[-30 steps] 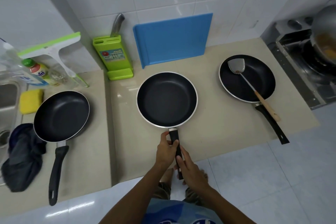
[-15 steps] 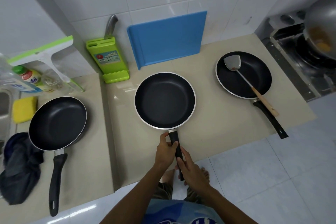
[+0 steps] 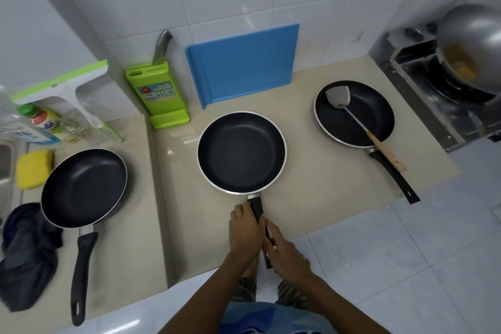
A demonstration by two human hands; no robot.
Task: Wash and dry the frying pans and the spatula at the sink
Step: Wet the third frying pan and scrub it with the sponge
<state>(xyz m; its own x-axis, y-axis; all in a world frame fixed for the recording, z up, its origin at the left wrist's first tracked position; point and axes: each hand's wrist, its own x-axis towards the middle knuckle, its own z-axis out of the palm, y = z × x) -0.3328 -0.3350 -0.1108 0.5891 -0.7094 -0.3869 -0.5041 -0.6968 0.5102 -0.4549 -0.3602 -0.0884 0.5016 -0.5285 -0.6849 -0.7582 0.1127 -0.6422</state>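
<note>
At the counter's near edge the middle pan (image 3: 241, 152) sits flat, its handle (image 3: 256, 205) pointing near. The left hand (image 3: 245, 233) curls its fingers round the handle close to the bowl, and the right hand (image 3: 284, 251) lies on the handle's near end with fairly straight fingers; whether they clasp it cannot be told. It looks rigid, bowl-heavy and slick inside, so the handle is the place to hold, though likely slippery once wet. The hands hide the handle's middle, the left pan (image 3: 84, 187) and the right pan (image 3: 353, 114) with the spatula (image 3: 363, 125) stand well apart, and the sink (image 3: 5, 168) is cut off at left.
</note>
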